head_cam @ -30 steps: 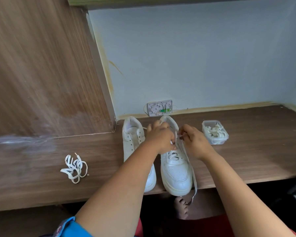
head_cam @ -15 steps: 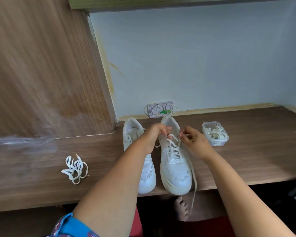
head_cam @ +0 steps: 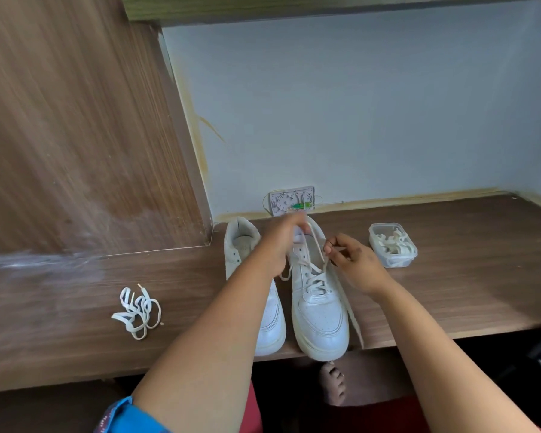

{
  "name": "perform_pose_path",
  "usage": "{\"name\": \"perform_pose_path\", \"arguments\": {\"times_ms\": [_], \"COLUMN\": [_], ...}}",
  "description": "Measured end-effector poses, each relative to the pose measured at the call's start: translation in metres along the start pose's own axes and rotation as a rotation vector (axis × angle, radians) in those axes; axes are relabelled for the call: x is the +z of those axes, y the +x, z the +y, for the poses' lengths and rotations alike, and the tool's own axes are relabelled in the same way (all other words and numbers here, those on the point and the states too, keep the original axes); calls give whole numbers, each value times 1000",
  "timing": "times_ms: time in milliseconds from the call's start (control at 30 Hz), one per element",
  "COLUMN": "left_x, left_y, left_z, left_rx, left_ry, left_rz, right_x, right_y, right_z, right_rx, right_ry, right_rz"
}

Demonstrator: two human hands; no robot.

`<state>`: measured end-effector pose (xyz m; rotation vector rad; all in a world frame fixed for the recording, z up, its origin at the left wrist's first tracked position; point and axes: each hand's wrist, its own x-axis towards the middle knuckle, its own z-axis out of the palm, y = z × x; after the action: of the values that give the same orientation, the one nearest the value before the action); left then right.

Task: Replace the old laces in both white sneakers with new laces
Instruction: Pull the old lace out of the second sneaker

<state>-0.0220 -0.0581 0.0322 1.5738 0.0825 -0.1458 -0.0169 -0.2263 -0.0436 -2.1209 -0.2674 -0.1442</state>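
Relacing a white sneaker on a wooden tabletop (head_cam: pixel 450 307).

Two white sneakers side by side near the front edge: left sneaker (head_cam: pixel 247 245) unlaced, right sneaker (head_cam: pixel 319 307) partly threaded. Left hand (head_cam: pixel 278 242), blurred, gripping one strand of the lace (head_cam: pixel 313 242) above the collar; right hand (head_cam: pixel 353 260) pinching the other strand, its long end trailing past the edge. Loose bundle of laces (head_cam: pixel 136 312) well apart at left. Clear plastic container (head_cam: pixel 392 248) holding more laces at right. Bare foot (head_cam: pixel 333 382) below.
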Motion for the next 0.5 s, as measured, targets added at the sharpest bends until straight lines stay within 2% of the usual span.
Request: {"name": "perform_pose_path", "arguments": {"times_ms": [33, 67, 100, 167, 200, 300, 367, 500], "left_x": [-6, -14, -19, -21, -20, -9, -3, -7], "left_y": [0, 1, 4, 8, 11, 15, 17, 21], "left_z": [4, 5, 4, -6, -12, -21, -26, -27], "left_rx": [-15, -10, -2, 91, 177, 338, 363, 274], "left_ry": [-249, -315, -140, 549, 810, 1091, 1181, 1052], "left_rz": [81, 143, 190, 230, 234, -24, -141, -143], "right_x": [0, 0, 0, 1, 1, 0, 0, -1], "right_y": [0, 0, 0, 0, 0, 1, 0, -1], "right_z": [0, -1, -1, -2, -3, -4, -4, -4], "right_rx": [6, 12, 15, 22, 23, 22, 22, 23], "right_ry": [2, 0, -3, -10, -13, -7, 15, 7], "right_rz": [-3, -8, -13, -21, -21, -21, -28, -25]}}
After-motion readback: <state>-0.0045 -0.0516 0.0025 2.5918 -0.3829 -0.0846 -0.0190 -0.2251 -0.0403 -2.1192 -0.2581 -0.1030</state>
